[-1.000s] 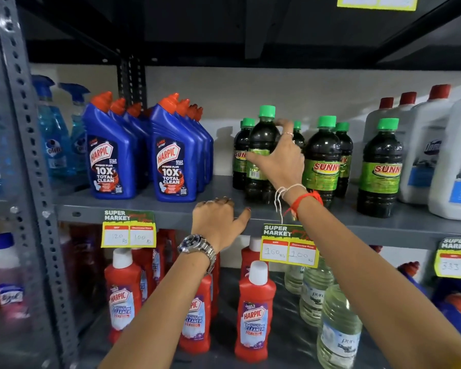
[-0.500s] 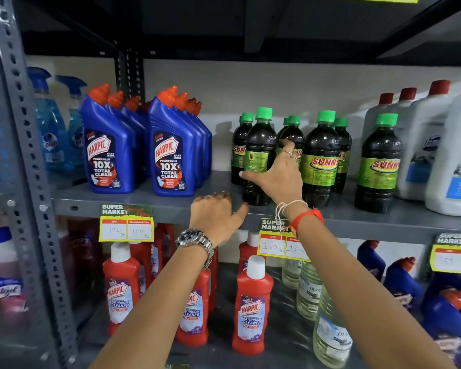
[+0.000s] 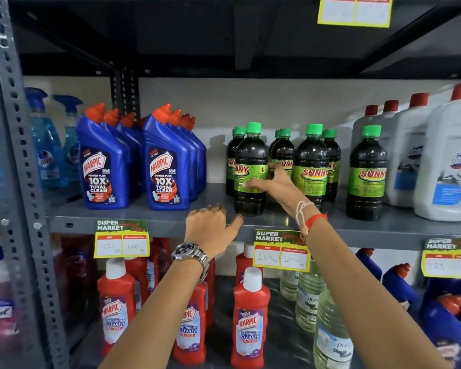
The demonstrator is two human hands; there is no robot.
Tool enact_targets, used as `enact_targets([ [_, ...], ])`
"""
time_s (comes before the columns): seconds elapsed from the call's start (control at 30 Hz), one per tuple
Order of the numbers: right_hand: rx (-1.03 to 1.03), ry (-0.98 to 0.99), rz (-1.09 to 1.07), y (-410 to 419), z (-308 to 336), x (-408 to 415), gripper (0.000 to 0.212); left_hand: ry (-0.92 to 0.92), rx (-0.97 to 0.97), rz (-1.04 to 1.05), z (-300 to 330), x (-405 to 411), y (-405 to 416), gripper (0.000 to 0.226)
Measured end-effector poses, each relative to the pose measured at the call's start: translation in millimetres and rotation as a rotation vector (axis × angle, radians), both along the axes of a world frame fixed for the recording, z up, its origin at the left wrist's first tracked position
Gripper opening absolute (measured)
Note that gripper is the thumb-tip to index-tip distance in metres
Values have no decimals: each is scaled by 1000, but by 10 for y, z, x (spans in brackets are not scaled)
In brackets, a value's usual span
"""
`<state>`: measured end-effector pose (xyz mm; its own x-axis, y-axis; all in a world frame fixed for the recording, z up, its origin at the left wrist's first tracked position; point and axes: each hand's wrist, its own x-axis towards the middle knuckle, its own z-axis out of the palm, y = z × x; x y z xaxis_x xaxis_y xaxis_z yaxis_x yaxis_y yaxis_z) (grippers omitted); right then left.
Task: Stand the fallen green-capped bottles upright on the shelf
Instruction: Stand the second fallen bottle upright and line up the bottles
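Several dark green-capped "Sunny" bottles stand upright on the grey middle shelf (image 3: 149, 217). My right hand (image 3: 276, 183) wraps the label of the front-left green-capped bottle (image 3: 250, 153), thumb across the front and fingers behind it; the bottle stands upright near the shelf's front edge. Other green-capped bottles stand beside it: one (image 3: 312, 166) just to the right, one (image 3: 366, 171) further right, more behind (image 3: 284, 149). My left hand (image 3: 210, 225) rests on the shelf's front lip with fingers curled and thumb pointing right, holding nothing.
Blue Harpic bottles (image 3: 165, 166) stand left of the green-capped group and white jugs (image 3: 447, 166) to the right. Red Harpic bottles (image 3: 250, 320) and clear bottles (image 3: 330, 331) fill the shelf below. Price tags (image 3: 281, 251) hang on the shelf lip. A steel upright (image 3: 16, 155) stands at left.
My right hand has slid from the bottle's neck down to its label, and the bottle now shows its label further forward. My left hand stays on the shelf lip.
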<state>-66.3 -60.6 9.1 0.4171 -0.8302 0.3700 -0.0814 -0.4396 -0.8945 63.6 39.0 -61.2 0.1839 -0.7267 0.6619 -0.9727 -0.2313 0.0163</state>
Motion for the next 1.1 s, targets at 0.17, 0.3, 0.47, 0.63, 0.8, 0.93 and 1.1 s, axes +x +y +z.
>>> enact_targets([
  [0.17,-358,110,-306,26,-96,118,90,-25,-13,6,-8,14,-17,62],
  [0.3,-203,79,-190,-45,-63,108,78,-25,-17,5,1,2,-15,61],
  [0.47,-44,-20,-1,-98,-81,86,72,-23,-27,2,5,-1,-13,61],
  [0.63,-199,82,-77,-52,-117,104,80,-13,-30,7,6,-9,-1,59],
  [0.8,-367,114,-221,-34,-129,152,94,-1,-18,12,19,-10,1,59],
  [0.93,-254,114,-141,-90,-126,113,92,-5,-11,19,13,-6,-2,60],
  [1.1,-354,129,-187,79,-172,-44,99,6,7,12,18,1,-6,60],
])
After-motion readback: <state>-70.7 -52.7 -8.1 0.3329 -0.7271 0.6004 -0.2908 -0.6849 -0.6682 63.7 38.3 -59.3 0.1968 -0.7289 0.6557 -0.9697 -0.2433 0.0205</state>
